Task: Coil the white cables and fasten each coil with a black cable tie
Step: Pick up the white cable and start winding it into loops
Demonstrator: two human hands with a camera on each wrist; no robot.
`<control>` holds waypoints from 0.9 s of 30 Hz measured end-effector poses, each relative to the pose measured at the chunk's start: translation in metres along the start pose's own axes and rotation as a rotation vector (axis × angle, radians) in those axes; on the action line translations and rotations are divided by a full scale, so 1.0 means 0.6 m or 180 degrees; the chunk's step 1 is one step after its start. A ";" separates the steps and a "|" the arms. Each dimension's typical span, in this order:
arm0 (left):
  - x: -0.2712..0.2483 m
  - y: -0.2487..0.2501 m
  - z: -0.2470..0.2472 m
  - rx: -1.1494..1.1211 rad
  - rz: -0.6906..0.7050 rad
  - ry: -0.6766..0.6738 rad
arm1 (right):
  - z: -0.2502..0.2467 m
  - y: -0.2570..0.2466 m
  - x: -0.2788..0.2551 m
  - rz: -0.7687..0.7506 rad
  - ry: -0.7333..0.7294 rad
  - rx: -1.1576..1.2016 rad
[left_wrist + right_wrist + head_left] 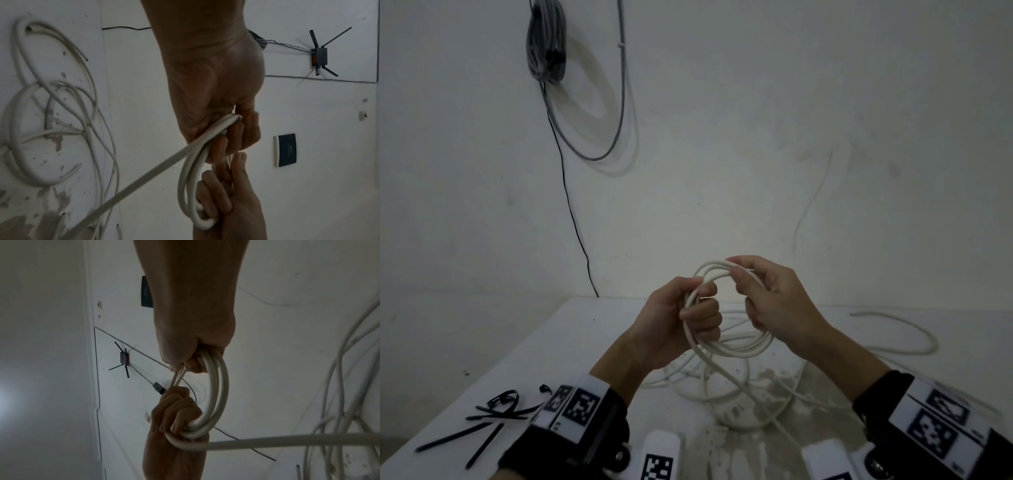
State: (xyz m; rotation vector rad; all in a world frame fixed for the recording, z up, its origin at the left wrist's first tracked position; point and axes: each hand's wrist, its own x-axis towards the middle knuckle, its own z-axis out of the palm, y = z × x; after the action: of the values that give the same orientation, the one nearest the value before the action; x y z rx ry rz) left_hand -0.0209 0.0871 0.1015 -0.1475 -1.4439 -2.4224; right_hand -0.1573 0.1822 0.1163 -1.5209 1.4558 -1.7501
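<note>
Above the white worktop, the left hand has its fingers curled tightly round one side of a small white cable coil, while the right hand pinches and grips the opposite side. More loose white cable lies below, black cable ties at the left. No legible writing shows; the wristbands carry square coded markers.
</note>
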 end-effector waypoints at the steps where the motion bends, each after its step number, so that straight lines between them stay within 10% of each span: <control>1: 0.000 0.001 -0.005 -0.0060 -0.0059 -0.0018 | -0.001 0.001 0.000 0.0020 -0.0017 0.0042; 8: 0.003 0.004 -0.021 -0.0457 -0.0302 -0.0521 | -0.003 -0.007 0.003 -0.0409 0.0072 -0.0405; 20: 0.021 0.005 0.020 0.0702 -0.0123 0.1004 | -0.005 0.021 0.013 -0.0839 0.0656 -0.1913; 27: 0.030 0.006 0.026 -0.0180 -0.0068 0.0855 | 0.000 0.028 0.027 -0.0132 0.0611 -0.1220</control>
State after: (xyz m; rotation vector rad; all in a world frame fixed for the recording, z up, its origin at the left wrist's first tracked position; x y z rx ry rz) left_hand -0.0381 0.0955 0.1165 0.1757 -1.2642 -2.3915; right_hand -0.1676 0.1627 0.1095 -1.6056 1.9606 -1.7534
